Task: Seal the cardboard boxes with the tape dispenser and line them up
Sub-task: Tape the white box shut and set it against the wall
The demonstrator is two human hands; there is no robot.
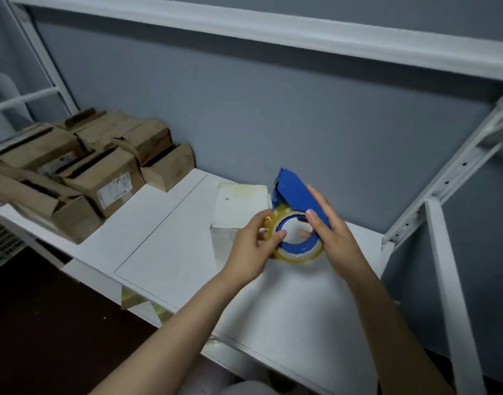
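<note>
From the head view, I see both hands raised above the white shelf (164,223), right of its middle. My right hand (334,235) has its grip closed round the blue dispenser (297,195): the thumb lies on the blue body and one finger shows through the hollow core. The dispenser tilts, with its nose pointing up and to the far left. My left hand (254,243) pinches the left rim of the yellowish roll (301,256), which sits on the dispenser's hub, thumb on the near face and fingers behind.

The boxes (82,172) are heaped at the far left end of the shelf, well apart from the hands. Several have flaps gaping and some carry white labels. A pale flat slab (241,201) lies on the shelf just beyond the left hand. A white rack post (449,280) stands at the right, against the grey wall (273,109).
</note>
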